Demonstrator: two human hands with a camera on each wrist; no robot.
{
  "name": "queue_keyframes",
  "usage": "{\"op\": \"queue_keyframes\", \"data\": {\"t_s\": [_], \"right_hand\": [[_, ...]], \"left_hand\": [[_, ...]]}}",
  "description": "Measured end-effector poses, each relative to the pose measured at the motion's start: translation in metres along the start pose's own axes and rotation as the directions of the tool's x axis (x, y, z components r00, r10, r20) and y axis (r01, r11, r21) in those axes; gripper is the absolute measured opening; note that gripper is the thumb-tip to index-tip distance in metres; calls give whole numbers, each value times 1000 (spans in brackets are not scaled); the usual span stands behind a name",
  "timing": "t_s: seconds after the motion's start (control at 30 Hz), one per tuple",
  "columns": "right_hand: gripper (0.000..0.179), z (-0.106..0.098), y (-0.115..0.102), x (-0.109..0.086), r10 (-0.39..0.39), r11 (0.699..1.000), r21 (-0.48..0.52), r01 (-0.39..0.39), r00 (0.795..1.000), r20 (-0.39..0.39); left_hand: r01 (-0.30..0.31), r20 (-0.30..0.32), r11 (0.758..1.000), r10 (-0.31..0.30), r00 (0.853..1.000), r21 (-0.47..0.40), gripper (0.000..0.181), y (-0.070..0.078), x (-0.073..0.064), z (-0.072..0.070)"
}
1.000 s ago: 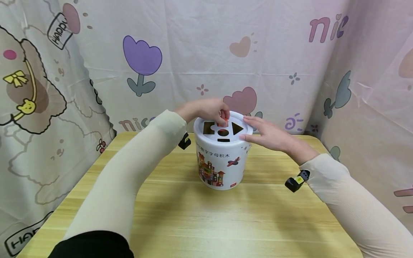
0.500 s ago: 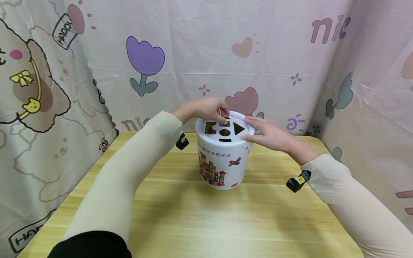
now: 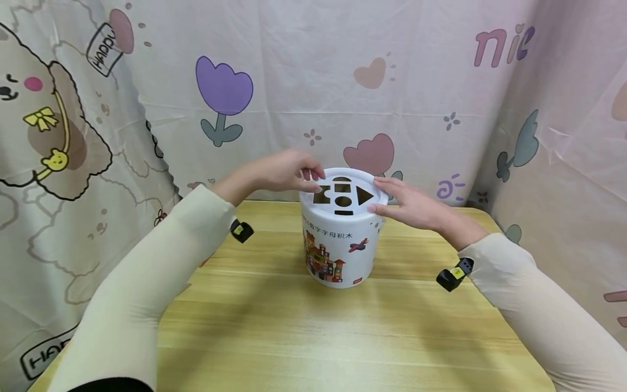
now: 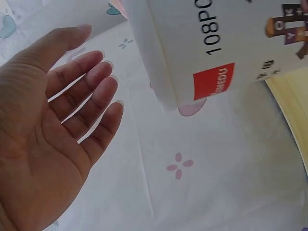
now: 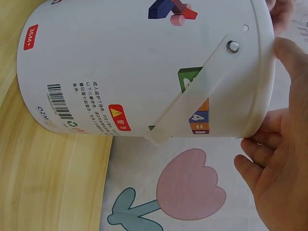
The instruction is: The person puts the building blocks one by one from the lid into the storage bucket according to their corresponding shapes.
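A white bucket (image 3: 338, 250) with printed toy blocks on its side stands upright on the table. Its white lid (image 3: 360, 209) has several cut-out holes, among them a triangle and a circle. My left hand (image 3: 286, 170) hovers over the lid's left edge, holding nothing. In the left wrist view, that left hand (image 4: 62, 110) is apart from the bucket (image 4: 178, 53), its fingers loosely bent. My right hand (image 3: 411, 204) rests on the lid's right rim, thumb and fingers spread. Seen from the right wrist, the right hand (image 5: 281, 159) touches the rim beside the bucket's handle (image 5: 192, 91).
The wooden table (image 3: 313, 337) runs up to a patterned cloth (image 3: 294, 71) at the back and sides. A small orange thing (image 3: 203, 262) shows on the table beside my left sleeve, mostly hidden. Each wrist carries a small black camera (image 3: 241, 231).
A second ago my left hand pinched an orange-red block at the lid's rectangular hole; the block then went out of sight. The left hand has since lifted away leftward. My right hand stays put.
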State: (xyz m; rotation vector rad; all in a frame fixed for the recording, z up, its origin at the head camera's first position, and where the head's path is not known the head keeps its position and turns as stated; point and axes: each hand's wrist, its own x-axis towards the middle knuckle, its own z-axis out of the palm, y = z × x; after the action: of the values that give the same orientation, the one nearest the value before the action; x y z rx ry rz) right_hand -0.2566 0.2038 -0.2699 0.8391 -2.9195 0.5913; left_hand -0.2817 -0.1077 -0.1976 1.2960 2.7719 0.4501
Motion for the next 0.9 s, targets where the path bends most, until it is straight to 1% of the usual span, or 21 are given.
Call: {"op": "queue_keyframes", "data": {"t_s": [0.1,0.13,0.33,0.5,0.6,0.73,0.83,0.9], "right_hand": [[82,-1,0,0,-13,999,-30,13,1000,6],[82,-1,-1,0,-19,999,-41,19,1000,8],[82,-3,-1,1,-43,996,-80,44,999,17],[81,-2,-1,1,-45,995,-85,46,999,13],[81,-2,-2,1,-41,995,-86,42,999,12],[81,-1,-2,1,-38,996,-84,39,999,10],[81,-1,-1,1,-39,996,-86,40,999,7],[81,-1,-1,1,-41,995,-85,42,999,6]], "left_hand": [[-3,-23,1000,3,1000,4,29,-2,-21,3],[5,-27,1000,-5,1000,0,29,-3,-28,4],[28,-38,999,-27,999,17,26,-15,-63,13],[64,-49,998,-63,997,18,28,-32,-88,26],[103,-53,995,-103,993,7,31,-43,-102,34],[157,-55,987,-158,986,-30,36,-56,-120,43],[181,-73,982,-184,980,-48,37,-66,-133,52],[180,-90,982,-185,979,-61,37,-73,-141,58]]}}
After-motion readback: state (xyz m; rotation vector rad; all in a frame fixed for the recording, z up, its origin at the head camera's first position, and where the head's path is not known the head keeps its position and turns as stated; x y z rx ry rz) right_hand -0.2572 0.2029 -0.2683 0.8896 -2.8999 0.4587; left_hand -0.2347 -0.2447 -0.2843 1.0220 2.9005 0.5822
